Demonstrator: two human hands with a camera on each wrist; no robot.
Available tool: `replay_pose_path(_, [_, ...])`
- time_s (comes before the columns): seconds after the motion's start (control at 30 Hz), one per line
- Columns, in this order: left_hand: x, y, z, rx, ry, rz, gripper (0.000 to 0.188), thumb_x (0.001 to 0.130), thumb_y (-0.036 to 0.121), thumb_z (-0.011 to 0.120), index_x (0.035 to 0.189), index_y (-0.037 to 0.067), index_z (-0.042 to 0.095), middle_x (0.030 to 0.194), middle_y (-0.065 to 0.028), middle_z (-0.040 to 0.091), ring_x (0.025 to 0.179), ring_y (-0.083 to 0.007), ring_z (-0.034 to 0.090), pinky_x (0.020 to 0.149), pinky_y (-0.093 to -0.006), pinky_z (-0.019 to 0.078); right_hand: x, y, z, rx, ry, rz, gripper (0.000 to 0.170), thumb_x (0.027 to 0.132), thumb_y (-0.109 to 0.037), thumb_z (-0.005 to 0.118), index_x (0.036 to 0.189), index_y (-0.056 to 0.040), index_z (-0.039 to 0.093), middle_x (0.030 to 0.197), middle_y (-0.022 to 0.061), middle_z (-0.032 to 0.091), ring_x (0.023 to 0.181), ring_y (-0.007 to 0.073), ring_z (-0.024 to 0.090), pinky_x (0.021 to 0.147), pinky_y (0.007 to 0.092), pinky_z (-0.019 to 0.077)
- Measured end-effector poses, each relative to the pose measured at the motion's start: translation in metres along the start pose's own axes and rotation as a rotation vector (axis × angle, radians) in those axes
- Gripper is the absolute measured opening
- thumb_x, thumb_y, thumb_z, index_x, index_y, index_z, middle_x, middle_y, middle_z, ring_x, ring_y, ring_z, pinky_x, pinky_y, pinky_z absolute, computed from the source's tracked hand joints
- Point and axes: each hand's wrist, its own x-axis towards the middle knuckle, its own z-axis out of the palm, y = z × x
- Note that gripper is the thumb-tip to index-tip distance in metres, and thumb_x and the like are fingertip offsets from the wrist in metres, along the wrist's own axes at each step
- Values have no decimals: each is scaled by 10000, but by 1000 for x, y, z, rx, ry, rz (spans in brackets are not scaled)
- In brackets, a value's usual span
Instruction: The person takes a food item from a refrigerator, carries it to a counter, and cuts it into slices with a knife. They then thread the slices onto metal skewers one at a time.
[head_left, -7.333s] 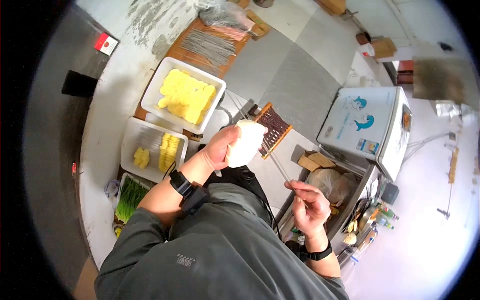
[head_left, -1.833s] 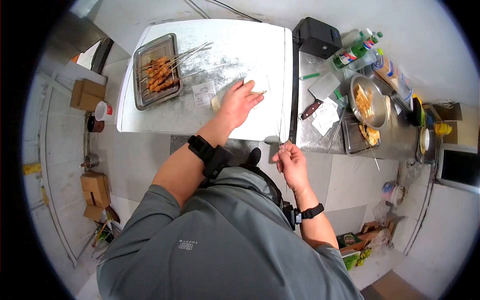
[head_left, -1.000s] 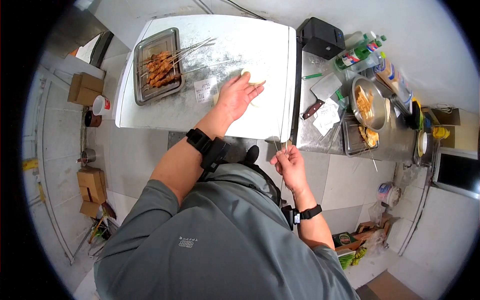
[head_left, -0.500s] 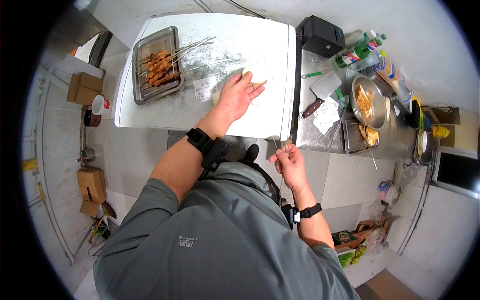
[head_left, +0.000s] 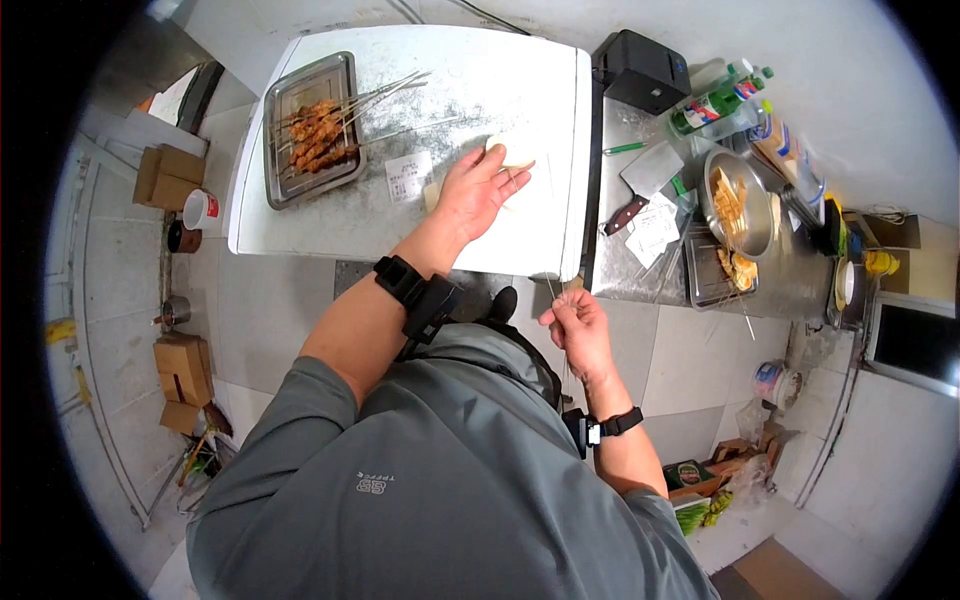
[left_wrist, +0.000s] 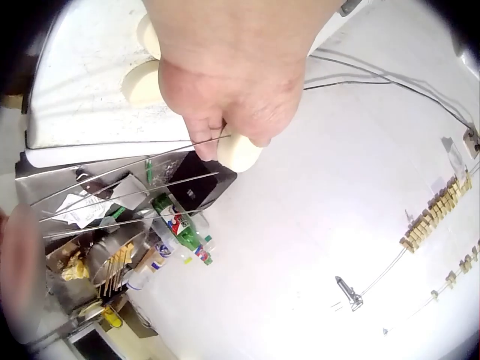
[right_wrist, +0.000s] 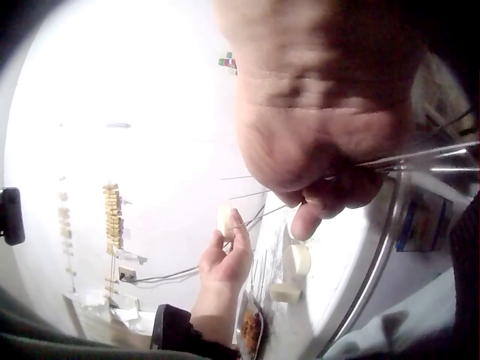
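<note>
Between the thumb and fingers of my left hand point(head_left: 468, 200) is a pale round slice point(head_left: 514, 153), held above the white top. The left wrist view shows this slice point(left_wrist: 240, 154) edge-on, with one skewer's tip at it and two other skewers beside it. My right hand point(head_left: 583, 335) pinches several thin metal skewers, their points toward the left hand. In the right wrist view, fingers of the right hand point(right_wrist: 322, 150) curl around the skewers. More pale pieces point(right_wrist: 297, 260) lie on the white top below.
At the left of the white top point(head_left: 480, 85) are a metal tray point(head_left: 282, 180) of skewered meat and a receipt point(head_left: 409, 177). A steel counter at the right bears a cleaver point(head_left: 652, 172), bowl point(head_left: 766, 222), bottles point(head_left: 715, 108) and a black box point(head_left: 640, 75).
The view has swung from trays of yellow slices to the white top. Pale pieces formerly in my left hand now lie there; it keeps one. Both hands have barely moved in the last second.
</note>
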Motion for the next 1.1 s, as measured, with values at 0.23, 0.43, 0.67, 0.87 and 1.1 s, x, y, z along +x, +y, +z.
replay_pose_path(0.23, [-2, -5, 2, 39, -4, -30, 345, 983, 156, 521, 1255, -44, 454, 1220, -159, 565, 1126, -280, 581, 985, -393, 475, 2, 1, 3, 75, -22, 38, 56, 948, -106, 555, 928, -76, 512, 703, 64, 631, 427, 52, 401, 388, 194, 289])
replay_pose_path(0.43, [-7, -19, 3, 101, 17, -91, 303, 969, 164, 550, 1205, -17, 495, 1178, -130, 591, 1070, -252, 605, 949, -374, 484, 9, 0, 6, 172, -75, 55, 40, 950, -101, 551, 927, -79, 527, 687, 58, 613, 420, 55, 402, 381, 197, 281])
replay_pose_path(0.67, [-16, -41, 1, 200, -30, -157, 339, 969, 184, 547, 1235, -21, 500, 1153, -134, 617, 1052, -236, 606, 932, -359, 471, 21, -4, 7, 184, -84, 54, 34, 963, -123, 533, 960, -89, 538, 686, 49, 589, 397, 71, 362, 374, 215, 270])
replay_pose_path(0.87, [-17, -30, 15, 472, -9, -180, 371, 963, 219, 558, 1233, -32, 515, 1133, -146, 618, 1036, -222, 612, 893, -358, 498, 24, -13, -2, 253, -51, 38, 34, 955, -118, 547, 949, -85, 554, 679, 54, 604, 399, 66, 389, 378, 210, 286])
replay_pose_path(1.1, [24, 2, -22, 2054, -21, 301, 452, 811, 345, 680, 1118, 18, 625, 1024, -167, 637, 969, -313, 600, 875, -392, 472, 17, -11, -31, 302, 27, -29, 45, 958, -126, 546, 944, -84, 542, 681, 56, 599, 400, 72, 385, 379, 220, 296])
